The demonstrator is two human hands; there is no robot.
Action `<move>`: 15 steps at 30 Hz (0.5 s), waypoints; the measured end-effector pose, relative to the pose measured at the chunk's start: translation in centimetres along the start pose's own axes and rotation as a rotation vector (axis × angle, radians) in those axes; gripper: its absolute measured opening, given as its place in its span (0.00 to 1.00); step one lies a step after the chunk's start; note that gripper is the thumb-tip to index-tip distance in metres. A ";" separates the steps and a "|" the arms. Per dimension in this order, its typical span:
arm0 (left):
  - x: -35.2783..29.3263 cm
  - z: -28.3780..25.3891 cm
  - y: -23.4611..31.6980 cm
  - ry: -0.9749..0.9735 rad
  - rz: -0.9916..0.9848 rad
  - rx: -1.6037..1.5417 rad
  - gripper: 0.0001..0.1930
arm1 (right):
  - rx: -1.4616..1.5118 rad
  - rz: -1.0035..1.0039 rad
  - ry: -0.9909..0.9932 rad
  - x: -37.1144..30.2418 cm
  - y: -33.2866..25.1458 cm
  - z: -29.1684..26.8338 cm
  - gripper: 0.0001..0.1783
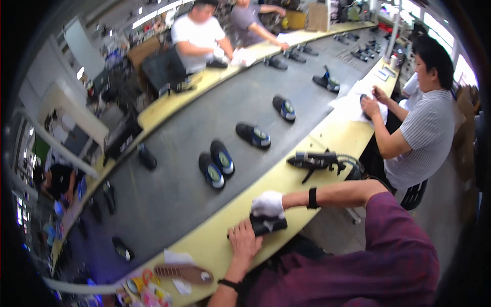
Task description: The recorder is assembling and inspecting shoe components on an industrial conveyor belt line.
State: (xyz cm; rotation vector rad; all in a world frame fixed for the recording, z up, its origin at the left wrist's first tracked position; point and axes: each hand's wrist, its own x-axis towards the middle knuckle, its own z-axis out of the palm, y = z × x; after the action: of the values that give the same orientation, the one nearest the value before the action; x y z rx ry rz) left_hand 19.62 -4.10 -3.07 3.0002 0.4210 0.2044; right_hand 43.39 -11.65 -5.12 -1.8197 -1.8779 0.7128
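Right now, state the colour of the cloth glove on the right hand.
The cloth glove is white, clearest in the head view.

A: Entry one, black box (121, 137), left: inscription?
B: Small pale marks on its side; too blurred to read.
A: Entry two, black shoes (223, 157): labels?
B: Pale and green patches inside; any lettering there, indistinct.
A: Entry three, held black piece (276, 224)?
B: One pale mark; no readable wording.
A: Numbers, signs?
B: None readable.
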 end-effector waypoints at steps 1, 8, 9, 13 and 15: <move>0.3 0.1 -0.1 -0.015 -0.012 -0.023 0.44 | 0.028 0.019 0.023 -0.3 -0.8 -0.2 0.17; 2.7 -0.9 -0.9 -0.143 -0.055 -0.164 0.44 | 0.041 0.212 0.163 2.3 -1.0 0.1 0.17; 2.4 -0.9 -0.8 -0.093 -0.003 -0.167 0.44 | 0.056 0.266 0.170 3.5 -0.7 0.7 0.19; 1.4 -0.3 -0.2 0.026 0.014 -0.194 0.43 | 0.203 0.417 0.217 5.8 -0.3 3.0 0.24; 1.4 0.1 -0.1 0.100 -0.004 -0.199 0.41 | 0.274 0.421 0.201 6.0 0.1 3.4 0.24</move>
State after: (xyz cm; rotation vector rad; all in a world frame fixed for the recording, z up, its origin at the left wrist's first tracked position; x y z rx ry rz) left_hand 20.94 -3.64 -3.00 2.8025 0.3906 0.3734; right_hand 41.08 -5.92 -8.11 -2.0329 -1.2155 0.8422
